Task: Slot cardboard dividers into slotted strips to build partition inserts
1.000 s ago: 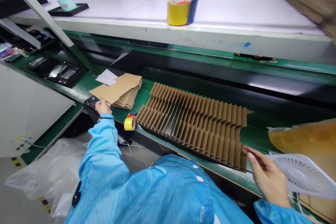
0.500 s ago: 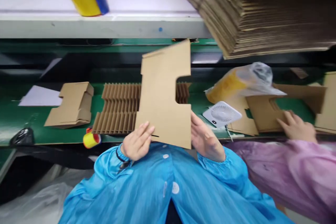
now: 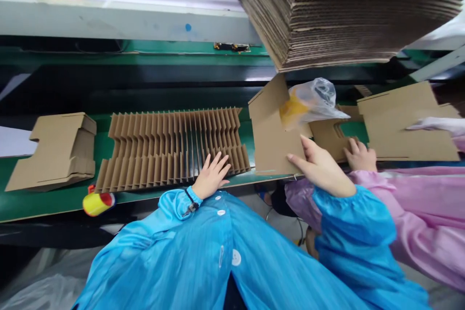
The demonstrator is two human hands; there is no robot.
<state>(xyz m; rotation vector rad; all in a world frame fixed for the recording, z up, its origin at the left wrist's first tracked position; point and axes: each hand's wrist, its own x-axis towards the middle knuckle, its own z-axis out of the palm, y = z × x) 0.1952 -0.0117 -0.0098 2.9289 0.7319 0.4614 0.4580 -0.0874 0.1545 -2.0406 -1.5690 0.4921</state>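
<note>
My left hand [image 3: 211, 176] lies with its fingers spread on the front edge of the row of folded cardboard dividers [image 3: 152, 143], which stand on edge side by side. To the right, my right hand [image 3: 325, 167] pinches the lower right edge of a flat brown cardboard piece [image 3: 271, 140] with a notched side and a folded flap along its top. That piece is tilted up, partly in front of a plastic bag with something yellow [image 3: 316, 99]. The fingertips behind the piece are hidden.
A stack of folded cardboard pieces [image 3: 54, 150] lies at the left, near a yellow tape roll [image 3: 97, 202] at the bench edge. A large cardboard stack [image 3: 348, 14] overhangs the upper right. At right, a co-worker's hand [image 3: 360, 154] touches cardboard; their other, gloved hand [image 3: 439, 125] rests on another piece.
My right hand has carried the cardboard piece from in front of me to the right. My left hand has let go of it and moved onto the dividers. The view has shifted right.
</note>
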